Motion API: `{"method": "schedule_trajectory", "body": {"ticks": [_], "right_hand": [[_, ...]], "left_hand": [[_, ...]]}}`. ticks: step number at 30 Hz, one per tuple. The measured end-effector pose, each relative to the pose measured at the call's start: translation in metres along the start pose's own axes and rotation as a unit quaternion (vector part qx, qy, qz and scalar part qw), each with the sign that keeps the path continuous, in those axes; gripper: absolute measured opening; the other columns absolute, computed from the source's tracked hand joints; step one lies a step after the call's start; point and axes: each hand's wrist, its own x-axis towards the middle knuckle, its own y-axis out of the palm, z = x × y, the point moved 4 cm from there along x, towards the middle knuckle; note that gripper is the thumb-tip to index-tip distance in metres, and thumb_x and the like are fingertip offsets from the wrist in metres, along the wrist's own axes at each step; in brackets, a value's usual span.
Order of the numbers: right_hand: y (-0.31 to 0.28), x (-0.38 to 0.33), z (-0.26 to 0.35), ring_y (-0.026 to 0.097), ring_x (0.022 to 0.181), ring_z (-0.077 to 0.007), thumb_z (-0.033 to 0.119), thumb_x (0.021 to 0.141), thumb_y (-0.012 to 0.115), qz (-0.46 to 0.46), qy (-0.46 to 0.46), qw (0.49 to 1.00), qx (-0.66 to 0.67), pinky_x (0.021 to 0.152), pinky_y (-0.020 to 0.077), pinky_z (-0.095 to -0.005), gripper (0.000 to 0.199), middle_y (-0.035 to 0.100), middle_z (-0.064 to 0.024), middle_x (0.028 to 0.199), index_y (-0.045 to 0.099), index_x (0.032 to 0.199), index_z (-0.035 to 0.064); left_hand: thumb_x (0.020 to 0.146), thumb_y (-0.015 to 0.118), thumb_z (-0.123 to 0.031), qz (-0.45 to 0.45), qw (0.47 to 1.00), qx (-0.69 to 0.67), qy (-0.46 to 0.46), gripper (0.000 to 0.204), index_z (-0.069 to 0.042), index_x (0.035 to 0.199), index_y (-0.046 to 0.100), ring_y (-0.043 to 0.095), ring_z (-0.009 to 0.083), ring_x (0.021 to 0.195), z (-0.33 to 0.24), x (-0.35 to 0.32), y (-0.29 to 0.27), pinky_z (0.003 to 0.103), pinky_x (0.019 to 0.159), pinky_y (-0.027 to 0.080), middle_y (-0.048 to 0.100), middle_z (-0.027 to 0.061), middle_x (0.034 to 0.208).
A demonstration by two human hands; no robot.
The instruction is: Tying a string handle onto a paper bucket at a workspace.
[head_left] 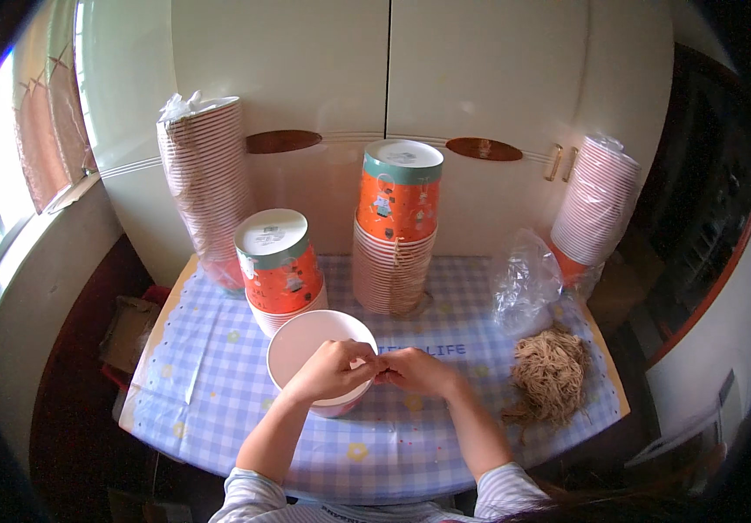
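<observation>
The left hand (330, 370) and the right hand (416, 369) are meeting fingertip to fingertip over the near rim of a paper cup (310, 344). Both hands are curling shut and pinching something tiny between them, but it is too small to tell what it is. The cup is sitting open side up on the worktop (210, 375), right under the left hand and just left of the right hand. The left hand is touching its rim. Just behind the left hand, a short stack of orange cups (279, 270) is standing upside down. Behind the right hand, a taller stack of cups (395, 227) is standing. Off to the right of the right hand, a bundle of brown string (550, 373) is lying, with a clear plastic bag (524, 281) behind it.
</observation>
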Motion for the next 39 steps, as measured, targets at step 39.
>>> {"method": "schedule_trajectory", "body": {"ticks": [39], "right_hand": [[-0.046,-0.023,0.037,0.059,0.08,-0.0223,-0.003,0.072,0.055,-0.2,-0.075,0.977,-0.011,0.067,0.0478,-0.0303,0.015,0.057,-0.0087,0.089,0.06,0.086,0.0022]], "left_hand": [[0.079,0.062,-0.015,0.005,0.999,-0.025,0.025,0.016,-0.001,0.086,0.061,0.063,0.0219,0.068,-0.004,0.003,0.007,0.031,0.062,0.049,0.064,0.0123,0.076]]}}
